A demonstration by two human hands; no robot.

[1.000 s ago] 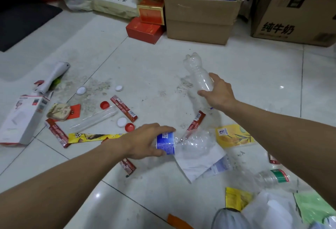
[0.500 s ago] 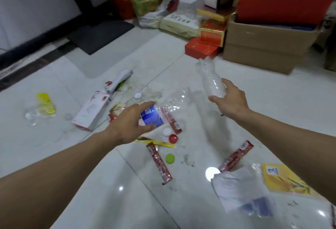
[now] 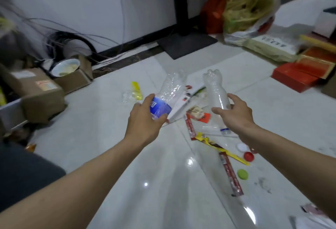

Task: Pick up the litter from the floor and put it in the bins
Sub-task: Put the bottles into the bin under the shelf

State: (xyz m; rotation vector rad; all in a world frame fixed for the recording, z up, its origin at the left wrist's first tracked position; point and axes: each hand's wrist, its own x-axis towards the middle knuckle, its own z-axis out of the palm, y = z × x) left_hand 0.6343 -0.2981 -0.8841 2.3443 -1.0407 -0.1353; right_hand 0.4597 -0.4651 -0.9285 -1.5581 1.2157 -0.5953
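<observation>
Both bare forearms reach forward over the tiled floor point(image 3: 112, 156), drawing a little closer together toward the middle of the view. The left hand point(image 3: 145, 121) grips a crumpled blue-labelled bottle point(image 3: 169, 92) at its label end. The fingers curl over the top of the label and the thumb closes in from below, and the bottle tilts up and away from the person. The right hand point(image 3: 234, 114) clasps a plain clear bottle point(image 3: 216, 90) near its lower end, thumb on one side and fingers wrapped round the other. This bottle stands almost upright with its lobed base uppermost. Both bottles are held clear of the floor, near each other but apart.

More litter lies on the tiles beneath and beyond the hands: a white box point(image 3: 179, 109), red sachets point(image 3: 231, 174), a long yellow wrapper point(image 3: 221, 148), and three loose caps — white point(image 3: 241, 146), red point(image 3: 248, 156) and green point(image 3: 242, 174). A crumpled piece of clear plastic with yellow on it point(image 3: 135, 90) sits farther out, and a cardboard box point(image 3: 36, 92) stands at the left.
</observation>
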